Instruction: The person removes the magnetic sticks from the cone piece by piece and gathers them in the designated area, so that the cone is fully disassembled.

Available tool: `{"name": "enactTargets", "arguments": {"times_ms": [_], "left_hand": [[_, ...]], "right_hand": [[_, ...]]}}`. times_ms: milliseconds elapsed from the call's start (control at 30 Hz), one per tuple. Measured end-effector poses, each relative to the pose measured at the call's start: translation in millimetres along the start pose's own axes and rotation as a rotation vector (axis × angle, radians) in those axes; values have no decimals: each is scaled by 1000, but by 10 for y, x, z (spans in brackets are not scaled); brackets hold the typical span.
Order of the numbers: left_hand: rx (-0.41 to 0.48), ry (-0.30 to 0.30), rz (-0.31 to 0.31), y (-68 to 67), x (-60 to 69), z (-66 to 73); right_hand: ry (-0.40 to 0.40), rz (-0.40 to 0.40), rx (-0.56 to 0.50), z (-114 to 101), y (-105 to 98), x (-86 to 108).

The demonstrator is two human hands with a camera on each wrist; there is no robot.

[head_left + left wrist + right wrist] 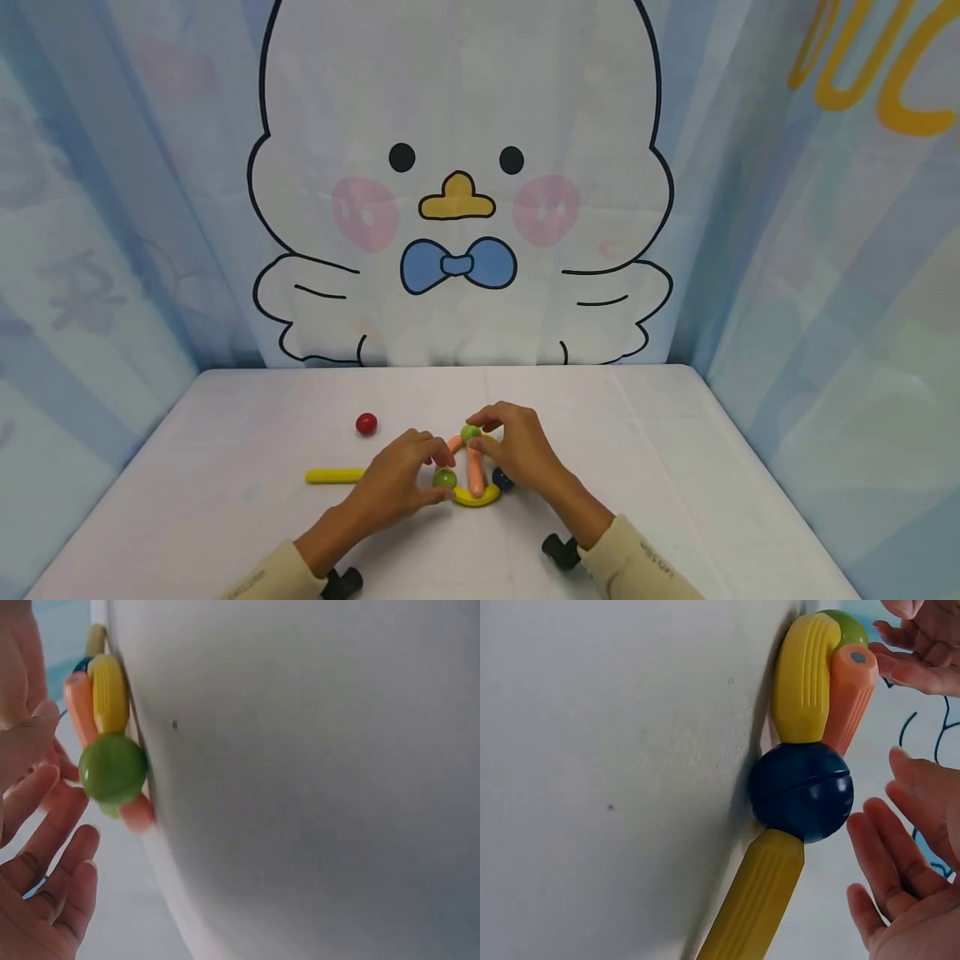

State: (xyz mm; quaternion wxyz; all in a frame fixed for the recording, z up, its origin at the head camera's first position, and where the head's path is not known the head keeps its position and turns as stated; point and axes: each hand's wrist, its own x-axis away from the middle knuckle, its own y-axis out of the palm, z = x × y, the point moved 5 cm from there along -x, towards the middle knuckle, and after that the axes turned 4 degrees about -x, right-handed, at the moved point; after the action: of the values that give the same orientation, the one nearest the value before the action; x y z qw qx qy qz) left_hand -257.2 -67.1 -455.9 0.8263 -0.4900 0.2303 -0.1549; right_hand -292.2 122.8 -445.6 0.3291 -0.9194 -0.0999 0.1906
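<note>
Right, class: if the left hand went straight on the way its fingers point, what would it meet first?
Most likely the nearer green ball, just ahead of the left hand, though whether they already touch is unclear.

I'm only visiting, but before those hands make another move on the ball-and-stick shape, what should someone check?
1. Curved yellow piece meets the dark blue ball: ok, they touch.
2. Near end of the middle orange stick joined to a ball: not ok, its tip is bare.
3. Left hand firmly holding the near green ball: cannot tell, fingers are close but contact is unclear.
4. Right hand firmly holding the far green ball: cannot tell, for the same reason.
5. Red ball clear of both hands: ok, it lies apart.
</note>
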Motion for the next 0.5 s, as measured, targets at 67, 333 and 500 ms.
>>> {"name": "enactTargets", "arguments": {"times_ms": [67,333,500], "left_hand": [[2,24,7,44,-32,57],[17,83,32,179,-136,198],[41,93,35,227,-167,233]], "right_hand": [[1,12,10,20,-9,-17],[10,-11,20,117,40,-100],[16,-37,3,160,98,-134]]}}
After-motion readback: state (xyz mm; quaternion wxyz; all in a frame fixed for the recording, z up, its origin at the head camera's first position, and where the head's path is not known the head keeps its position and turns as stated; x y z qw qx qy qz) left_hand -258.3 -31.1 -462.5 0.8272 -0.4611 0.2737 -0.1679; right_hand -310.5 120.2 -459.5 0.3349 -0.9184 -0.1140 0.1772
